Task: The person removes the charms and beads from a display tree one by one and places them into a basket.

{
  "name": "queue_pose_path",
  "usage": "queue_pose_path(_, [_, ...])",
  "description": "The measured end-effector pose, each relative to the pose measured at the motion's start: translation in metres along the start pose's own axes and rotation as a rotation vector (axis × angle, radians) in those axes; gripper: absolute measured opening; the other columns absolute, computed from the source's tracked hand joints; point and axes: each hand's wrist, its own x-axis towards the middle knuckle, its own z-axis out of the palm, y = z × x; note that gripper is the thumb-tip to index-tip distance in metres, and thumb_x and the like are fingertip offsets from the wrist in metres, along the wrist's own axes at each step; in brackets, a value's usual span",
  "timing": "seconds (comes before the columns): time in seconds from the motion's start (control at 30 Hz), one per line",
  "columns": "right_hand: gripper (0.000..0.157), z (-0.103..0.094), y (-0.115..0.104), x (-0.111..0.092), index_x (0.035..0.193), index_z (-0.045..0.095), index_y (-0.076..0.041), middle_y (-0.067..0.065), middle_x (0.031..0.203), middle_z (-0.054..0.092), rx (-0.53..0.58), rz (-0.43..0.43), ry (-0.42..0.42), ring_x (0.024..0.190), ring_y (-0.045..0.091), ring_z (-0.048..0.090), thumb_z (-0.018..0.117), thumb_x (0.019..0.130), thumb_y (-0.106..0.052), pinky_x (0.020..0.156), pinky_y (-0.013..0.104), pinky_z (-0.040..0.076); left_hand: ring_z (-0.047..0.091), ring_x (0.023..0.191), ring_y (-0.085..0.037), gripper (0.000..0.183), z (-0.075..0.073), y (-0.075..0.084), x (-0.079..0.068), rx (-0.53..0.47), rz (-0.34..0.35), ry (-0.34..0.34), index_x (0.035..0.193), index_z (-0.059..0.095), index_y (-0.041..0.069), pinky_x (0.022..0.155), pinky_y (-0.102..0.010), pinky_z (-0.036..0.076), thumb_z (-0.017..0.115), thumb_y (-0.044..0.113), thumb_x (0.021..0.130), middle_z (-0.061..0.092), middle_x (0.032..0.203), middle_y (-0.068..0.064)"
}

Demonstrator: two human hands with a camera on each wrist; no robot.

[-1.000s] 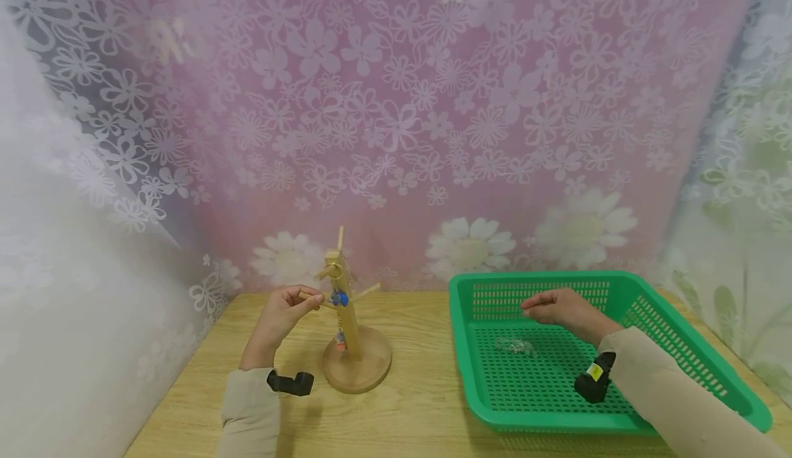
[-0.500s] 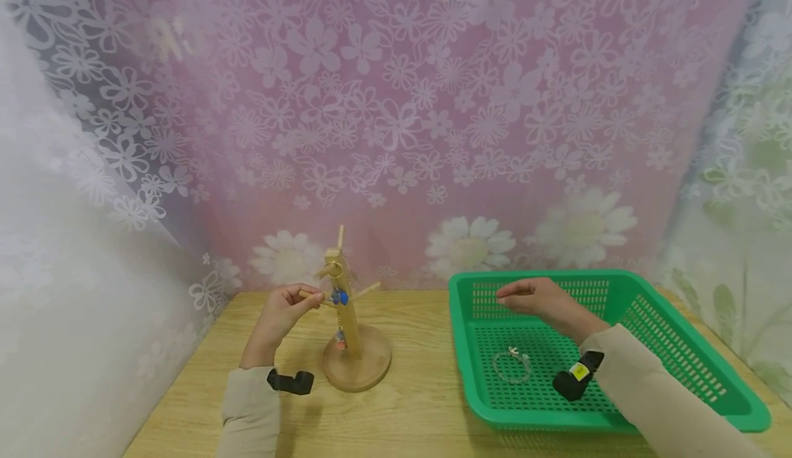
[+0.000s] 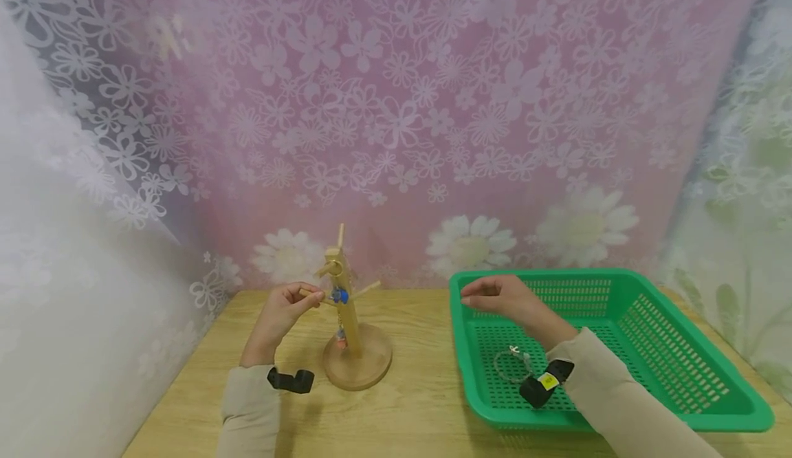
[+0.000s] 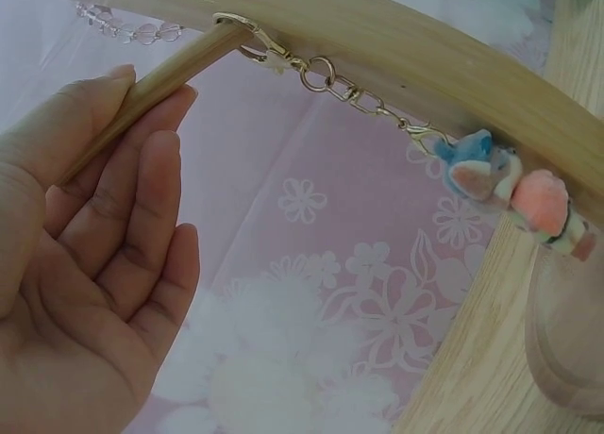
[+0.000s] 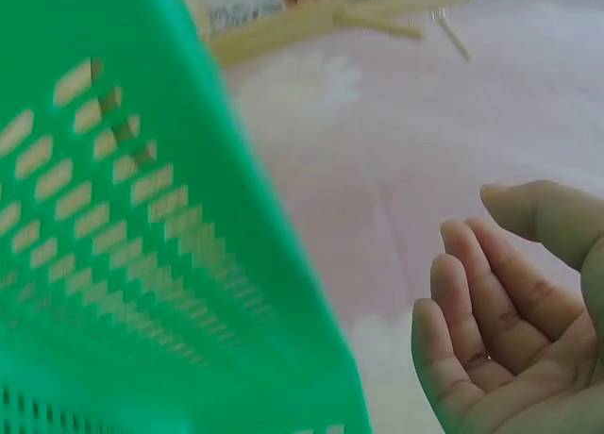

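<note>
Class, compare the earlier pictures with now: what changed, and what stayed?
The right hand moved left over the basket, toward the wooden stand, holding nothing. The bracelet, a blurred clump at first, now lies in a loop; whether just dropped is unclear. The left hand still pinches the peg, and the keychain hangs as before.

Room for my right hand [image 3: 507, 302] between green basket [image 3: 465, 337] and wooden stand [image 3: 350, 326]; my left hand [image 3: 281, 317] blocks one peg [image 4: 168, 78]

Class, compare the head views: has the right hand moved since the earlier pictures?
Yes: judged against the green plastic basket, the right hand has moved leftward, toward that basket's left rim.
</note>
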Motion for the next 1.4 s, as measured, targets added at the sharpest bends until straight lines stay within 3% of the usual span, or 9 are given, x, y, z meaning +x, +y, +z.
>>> queue_pose_path(0.07, [0.037,0.006,-0.005,0.0,0.116,0.062,0.002,0.013,0.112,0.065,-0.003,-0.019,0.002,0.107,0.029,0.058,0.065,0.09,-0.025,0.09,0.046,0.046,0.057,0.067,-0.012,0.023,0.001,0.0,0.001,0.002,0.005,-0.008,0.096,0.067,-0.011,0.084,-0.036,0.039,0.064,0.011,0.091,0.064,0.07,0.009])
queue_pose_path(0.4, [0.03,0.042,-0.029,-0.001,0.111,0.066,-0.003,0.008,0.104,0.067,0.029,-0.049,0.03,0.098,0.021,0.062,0.067,0.089,-0.023,0.088,0.044,0.047,0.057,0.068,-0.009,0.023,0.001,-0.002,0.002,-0.005,-0.001,-0.007,0.097,0.067,-0.011,0.077,-0.031,0.04,0.064,0.011,0.091,0.065,0.069,0.01])
queue_pose_path(0.63, [0.029,0.063,-0.043,-0.001,0.111,0.066,-0.001,0.011,0.105,0.066,0.04,-0.113,0.022,0.095,0.022,0.063,0.065,0.09,-0.021,0.085,0.041,0.049,0.059,0.072,-0.01,0.021,0.001,0.0,0.002,0.01,0.018,0.005,0.096,0.067,-0.011,0.08,-0.032,0.041,0.064,0.01,0.091,0.064,0.069,0.01])
queue_pose_path(1.03, [0.024,0.109,-0.044,0.004,0.106,0.068,-0.001,0.008,0.1,0.067,0.163,-0.137,-0.004,0.088,0.017,0.064,0.067,0.088,-0.018,0.078,0.032,0.051,0.061,0.079,-0.018,0.026,-0.001,-0.03,0.012,-0.001,-0.016,0.019,0.097,0.068,-0.006,0.086,-0.036,0.039,0.067,0.019,0.089,0.066,0.072,0.007])
queue_pose_path(1.4, [0.018,0.137,-0.05,0.011,0.1,0.07,-0.002,0.008,0.094,0.069,0.133,-0.176,0.045,0.08,0.012,0.063,0.069,0.086,-0.012,0.07,0.025,0.05,0.062,0.082,-0.015,0.035,-0.006,-0.029,0.009,0.02,0.003,-0.012,0.099,0.068,-0.006,0.087,-0.038,0.041,0.067,0.028,0.089,0.067,0.079,0.005])
